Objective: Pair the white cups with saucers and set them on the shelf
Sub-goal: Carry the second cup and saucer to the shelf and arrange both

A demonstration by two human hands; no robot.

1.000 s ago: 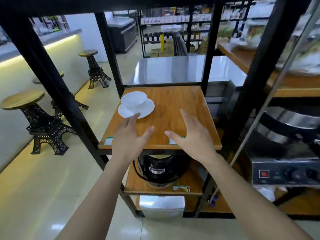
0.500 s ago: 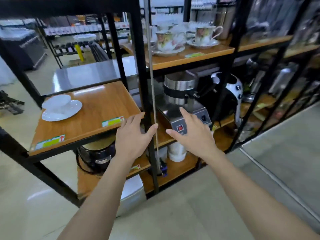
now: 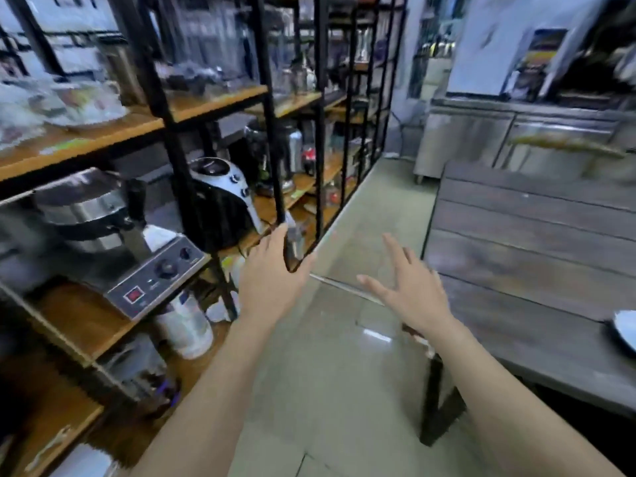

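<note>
My left hand (image 3: pixel 272 273) and my right hand (image 3: pixel 409 287) are both held out in front of me over the floor, fingers spread, holding nothing. A white saucer (image 3: pixel 627 330) shows only as a rim at the far right edge, lying on the grey wooden table (image 3: pixel 537 242). The black-framed shelf unit (image 3: pixel 213 101) with wooden boards runs along my left. The white cup and saucer set down earlier are out of view. The picture is blurred by motion.
On the shelves stand a waffle maker with dials (image 3: pixel 113 232), a black and white appliance (image 3: pixel 220 197), jars and glassware. A white tub (image 3: pixel 186 325) sits low down. A steel counter (image 3: pixel 516 139) lines the back right. Tiled floor (image 3: pixel 330 373) runs between shelf and table.
My view has swung right, away from the shelf with the white cup and saucer, toward the grey table. Both hands stayed empty and open in front of me.
</note>
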